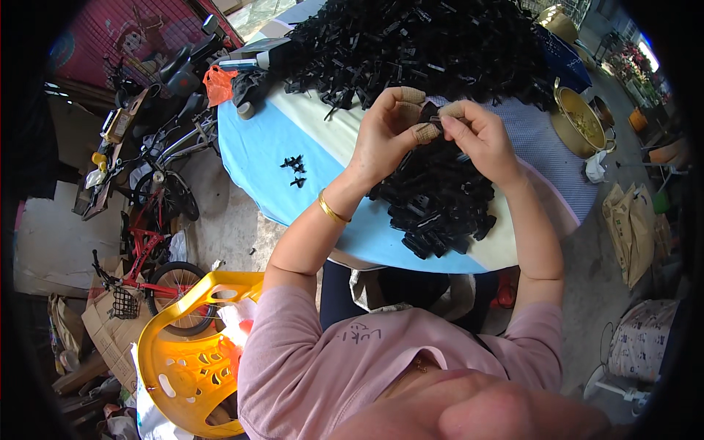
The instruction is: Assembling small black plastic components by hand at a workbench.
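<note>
My left hand (383, 139) and my right hand (480, 138) meet over the table, with tan tape wrapped around several fingers. Between their fingertips is a small black plastic part (430, 113), pinched from both sides; its exact shape is too small to make out. Just below my hands lies a heap of black plastic pieces (440, 209), partly covered by them. A much larger mound of similar black parts (418, 48) spreads over the far side of the table. To the left, a few loose black pieces (295, 167) rest on the blue cloth.
A striped cloth covers the round table (249, 150). At its left edge are an orange plastic bag (218, 85) and a tape roll (246, 111). A brass-coloured pot (576, 121) stands at right. Bicycles (150, 246) and a yellow plastic chair (180, 359) are on the left.
</note>
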Demonstrator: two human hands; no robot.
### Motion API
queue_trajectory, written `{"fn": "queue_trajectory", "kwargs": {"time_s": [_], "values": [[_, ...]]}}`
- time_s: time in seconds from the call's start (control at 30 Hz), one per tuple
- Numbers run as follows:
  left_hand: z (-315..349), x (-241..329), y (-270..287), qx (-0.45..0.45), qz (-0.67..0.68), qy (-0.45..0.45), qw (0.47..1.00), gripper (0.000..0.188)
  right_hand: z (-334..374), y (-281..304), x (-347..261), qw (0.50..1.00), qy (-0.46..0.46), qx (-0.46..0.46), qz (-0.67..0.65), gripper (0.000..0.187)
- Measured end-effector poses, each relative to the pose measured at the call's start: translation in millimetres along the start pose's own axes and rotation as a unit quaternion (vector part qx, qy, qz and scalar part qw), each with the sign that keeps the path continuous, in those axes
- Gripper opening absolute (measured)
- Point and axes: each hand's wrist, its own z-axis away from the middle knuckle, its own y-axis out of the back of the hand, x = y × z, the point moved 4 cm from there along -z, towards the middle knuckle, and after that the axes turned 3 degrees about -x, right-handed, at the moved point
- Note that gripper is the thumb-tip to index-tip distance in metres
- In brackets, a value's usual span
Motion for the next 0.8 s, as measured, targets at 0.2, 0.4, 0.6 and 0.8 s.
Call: {"fn": "queue_trajectory", "kwargs": {"time_s": [0.2,0.4,0.6,0.8], "values": [[6,2,-5,0.037,-0.001,-0.036,0.999,0.025,2,-5,-6,0.997,0.020,0.020,0.075,0.010],[9,-1,-1,0.061,-0.128,-0.123,0.982,0.024,3,-9,-10,0.996,-0.024,0.031,0.085,0.010],[9,15,-11,0.075,-0.310,-0.213,0.924,0.022,-3,3,7,0.997,-0.060,-0.008,0.057,0.009],[5,12,-17,-0.007,-0.128,-0.046,0.991,0.045,-16,77,46,0.977,-0.070,0.077,0.188,0.014]]}}
